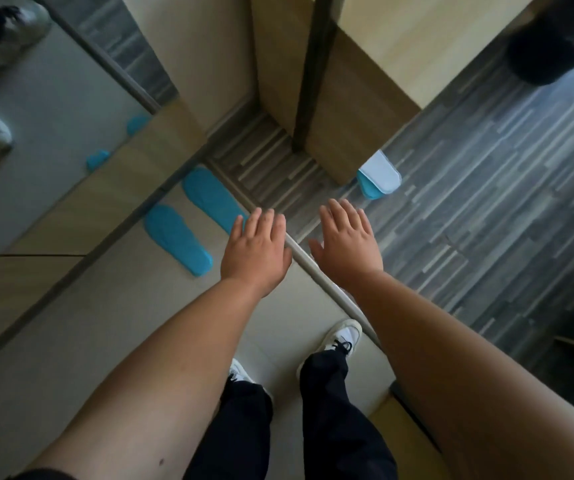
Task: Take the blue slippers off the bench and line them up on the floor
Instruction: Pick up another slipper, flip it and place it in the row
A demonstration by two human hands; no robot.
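Two blue slippers (174, 239) (213, 199) lie flat and side by side on the light tiled floor (112, 327), close to a mirror. A third slipper, blue with a white top (379, 178), sits on the grey wood floor at the foot of a wooden unit (341, 109). My left hand (254, 251) hovers palm down just right of the pair, its fingertips over the heel end of the nearer slipper. Stretched out beside it, my right hand (348, 244) is above the grey floor. Both hands hold nothing, with the fingers apart.
A mirror (36, 140) on the left reflects the slippers and shoes. A metal threshold strip (316, 271) divides the tiles from the grey wood floor (486, 188). My feet in white trainers (344, 336) stand on the tiles. A dark round object (555, 46) is at the top right.
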